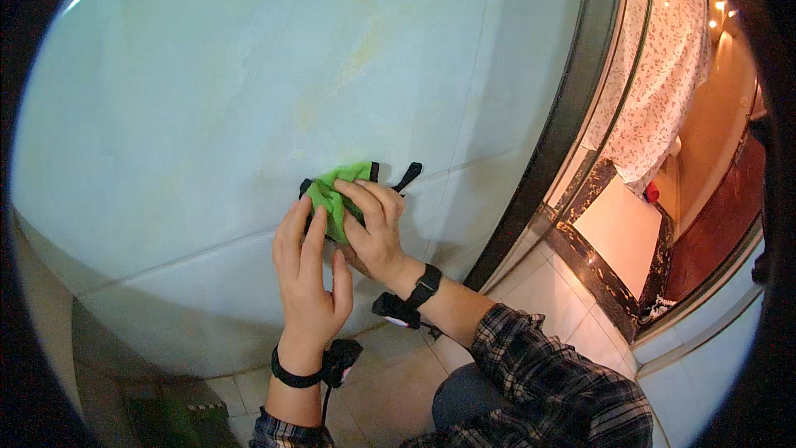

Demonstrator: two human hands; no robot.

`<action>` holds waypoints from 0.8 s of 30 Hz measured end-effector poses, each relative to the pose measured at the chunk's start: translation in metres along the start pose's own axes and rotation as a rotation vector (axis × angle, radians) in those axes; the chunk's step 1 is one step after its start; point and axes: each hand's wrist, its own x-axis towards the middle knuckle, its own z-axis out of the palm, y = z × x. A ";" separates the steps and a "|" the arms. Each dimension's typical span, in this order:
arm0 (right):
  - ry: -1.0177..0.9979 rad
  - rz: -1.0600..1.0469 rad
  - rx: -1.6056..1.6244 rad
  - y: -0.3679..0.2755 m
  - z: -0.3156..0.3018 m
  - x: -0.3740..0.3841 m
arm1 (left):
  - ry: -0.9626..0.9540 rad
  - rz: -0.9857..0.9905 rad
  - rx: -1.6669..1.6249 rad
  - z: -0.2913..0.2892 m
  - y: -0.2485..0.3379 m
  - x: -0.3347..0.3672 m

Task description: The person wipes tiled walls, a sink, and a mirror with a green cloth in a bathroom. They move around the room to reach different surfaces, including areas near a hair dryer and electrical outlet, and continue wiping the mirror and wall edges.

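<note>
The cloth (338,192) sits before the wall (249,99), seemingly pinched by the right hand (380,228), the left hand (308,282) loosely extended at its edge, so a slackening pinch could let it drop.

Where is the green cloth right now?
In the head view, the green cloth is just left of centre, in the fingers of the right hand and by the left hand, in front of the pale wall.

The left hand (308,278) and right hand (377,231) partly hide the green cloth (330,207); the curtain (663,75) is cut off on top; below the wall (249,116), a dark shape (178,421) is indistinct.
</note>
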 end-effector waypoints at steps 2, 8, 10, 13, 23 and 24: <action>0.013 -0.018 -0.042 0.013 -0.007 0.001 | -0.032 -0.012 0.031 -0.002 -0.001 0.000; 0.234 0.326 -0.164 0.071 -0.039 0.051 | 0.001 -0.013 -0.009 -0.004 0.000 0.007; 0.202 0.271 -0.105 0.052 -0.026 0.060 | 0.013 0.010 -0.018 0.001 0.002 0.012; -0.074 -0.097 -0.084 0.015 -0.006 0.054 | 0.041 -0.010 -0.042 0.006 0.004 0.014; 0.266 0.165 -0.088 0.078 -0.035 0.127 | 0.137 -0.056 -0.007 -0.018 -0.003 0.010; 0.266 0.159 -0.105 0.073 -0.031 0.130 | 0.144 -0.038 -0.019 -0.017 -0.002 0.013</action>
